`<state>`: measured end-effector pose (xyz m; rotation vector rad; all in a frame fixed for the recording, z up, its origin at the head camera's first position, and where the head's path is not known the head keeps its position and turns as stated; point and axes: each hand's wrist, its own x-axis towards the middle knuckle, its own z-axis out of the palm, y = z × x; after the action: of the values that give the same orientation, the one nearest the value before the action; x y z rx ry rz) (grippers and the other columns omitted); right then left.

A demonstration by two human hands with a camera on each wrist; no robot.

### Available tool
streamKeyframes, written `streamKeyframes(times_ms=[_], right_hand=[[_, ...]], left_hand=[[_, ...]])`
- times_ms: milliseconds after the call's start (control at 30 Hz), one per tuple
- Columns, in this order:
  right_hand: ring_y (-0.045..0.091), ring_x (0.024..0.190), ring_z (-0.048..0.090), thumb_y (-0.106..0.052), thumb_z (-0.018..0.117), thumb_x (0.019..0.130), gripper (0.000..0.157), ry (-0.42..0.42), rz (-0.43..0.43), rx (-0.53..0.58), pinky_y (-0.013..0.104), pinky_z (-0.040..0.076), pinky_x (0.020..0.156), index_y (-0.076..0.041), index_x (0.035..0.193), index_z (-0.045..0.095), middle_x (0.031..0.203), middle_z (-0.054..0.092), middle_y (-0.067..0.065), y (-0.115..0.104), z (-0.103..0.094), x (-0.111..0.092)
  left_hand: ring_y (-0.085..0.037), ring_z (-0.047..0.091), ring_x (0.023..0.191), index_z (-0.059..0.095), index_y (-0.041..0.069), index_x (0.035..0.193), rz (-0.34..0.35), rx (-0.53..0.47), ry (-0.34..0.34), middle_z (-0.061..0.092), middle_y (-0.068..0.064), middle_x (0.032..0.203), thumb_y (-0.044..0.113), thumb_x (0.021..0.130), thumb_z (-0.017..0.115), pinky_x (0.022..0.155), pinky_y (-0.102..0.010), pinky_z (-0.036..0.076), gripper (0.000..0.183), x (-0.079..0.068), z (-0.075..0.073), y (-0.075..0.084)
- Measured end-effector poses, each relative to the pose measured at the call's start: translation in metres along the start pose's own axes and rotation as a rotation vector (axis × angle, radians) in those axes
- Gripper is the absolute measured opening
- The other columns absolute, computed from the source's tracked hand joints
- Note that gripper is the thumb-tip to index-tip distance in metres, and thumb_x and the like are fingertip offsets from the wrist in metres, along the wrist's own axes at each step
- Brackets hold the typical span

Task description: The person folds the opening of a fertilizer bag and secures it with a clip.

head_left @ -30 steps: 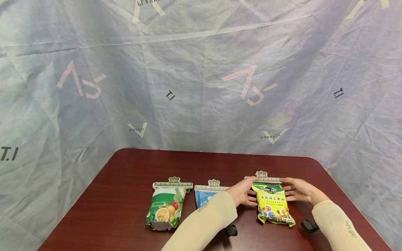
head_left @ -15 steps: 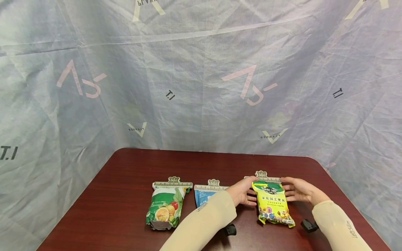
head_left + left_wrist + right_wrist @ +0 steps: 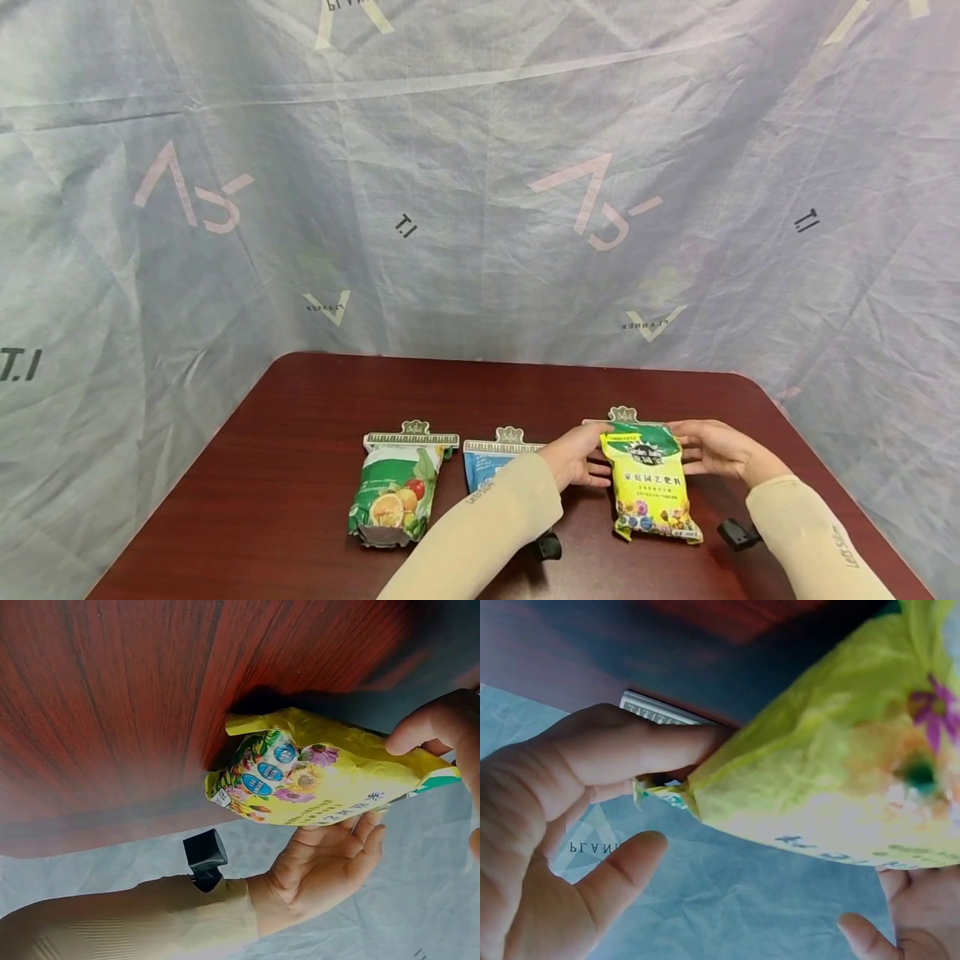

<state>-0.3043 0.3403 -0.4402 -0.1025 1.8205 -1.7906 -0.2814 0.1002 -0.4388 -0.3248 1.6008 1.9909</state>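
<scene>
A yellow and green fertilizer bag (image 3: pixel 648 487) lies at the right of the table between both hands. Its green top overlaps a long pale ruler-edged clip (image 3: pixel 622 413), of which mainly the ornate tab shows. Against the bag's left side, my left hand (image 3: pixel 573 457) touches with extended fingers. Opposite it, my right hand (image 3: pixel 720 450) touches the upper right side. In the right wrist view, a finger of the right hand (image 3: pixel 570 780) presses the bag's edge while the thumb stands apart. The left wrist view has the left hand (image 3: pixel 454 727) only partly in frame.
A green and white bag with fruit pictures (image 3: pixel 393 500) lies at the left under its own clip (image 3: pixel 412 439). Between the two, a blue bag (image 3: pixel 482 468) with a clip (image 3: pixel 504 447) is partly hidden by the left arm. Grey cloth (image 3: pixel 480 250) hangs behind the dark red table (image 3: pixel 247 500).
The fertilizer bag's green top edge has risen and now covers most of the clip's ruler strip. Both hands have shifted only slightly; the other bags lie as before.
</scene>
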Motion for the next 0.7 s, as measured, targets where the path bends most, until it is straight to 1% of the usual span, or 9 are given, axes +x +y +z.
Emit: streamKeyframes(times_ms=[167,267,400,567,700], right_hand=[[0.025,0.095,0.059,-0.017,0.039,0.099,0.043,0.028,0.001,0.032,0.049,0.045,0.085,0.008,0.134,0.029,0.104,0.058,0.01,-0.0025,0.0025,-0.0016],[0.025,0.095,0.059,-0.016,0.039,0.099,0.036,0.016,-0.007,0.048,0.049,0.045,0.085,0.004,0.128,0.038,0.103,0.058,0.011,-0.0036,0.0019,-0.0029],[0.025,0.094,0.06,-0.016,0.038,0.099,0.025,-0.006,-0.016,0.063,0.049,0.046,0.084,-0.005,0.119,0.048,0.102,0.058,0.01,-0.004,0.0009,-0.0044],[0.025,0.093,0.06,-0.016,0.037,0.1,0.02,-0.034,-0.026,0.079,0.05,0.045,0.084,-0.009,0.111,0.051,0.101,0.059,0.009,-0.005,0.0016,-0.0052],[0.024,0.092,0.061,-0.016,0.036,0.1,0.021,-0.044,-0.032,0.079,0.05,0.046,0.083,-0.009,0.11,0.053,0.1,0.061,0.008,-0.0063,0.0026,-0.0059]], left_hand=[[-0.044,0.052,0.1,0.056,0.003,0.11,0.023,0.008,0.013,0.054,-0.018,0.096,0.026,0.091,0.053,0.083,-0.052,0.044,0.03,-0.0001,-0.0003,0.0004],[-0.044,0.052,0.098,0.056,0.005,0.112,0.036,0.019,0.016,0.054,-0.017,0.095,0.023,0.092,0.052,0.081,-0.052,0.045,0.027,0.0003,-0.0004,0.0006],[-0.043,0.055,0.093,0.057,0.005,0.109,0.047,0.035,0.024,0.056,-0.015,0.092,0.022,0.092,0.053,0.079,-0.051,0.047,0.024,0.0009,-0.0014,0.0007],[-0.037,0.059,0.083,0.06,0.007,0.105,0.072,0.083,0.033,0.058,-0.012,0.088,0.021,0.092,0.053,0.074,-0.051,0.049,0.021,0.0004,-0.0051,0.0014],[-0.033,0.06,0.081,0.059,0.008,0.109,0.084,0.113,0.023,0.059,-0.011,0.087,0.019,0.093,0.052,0.072,-0.05,0.05,0.021,-0.0012,-0.0077,0.0029]])
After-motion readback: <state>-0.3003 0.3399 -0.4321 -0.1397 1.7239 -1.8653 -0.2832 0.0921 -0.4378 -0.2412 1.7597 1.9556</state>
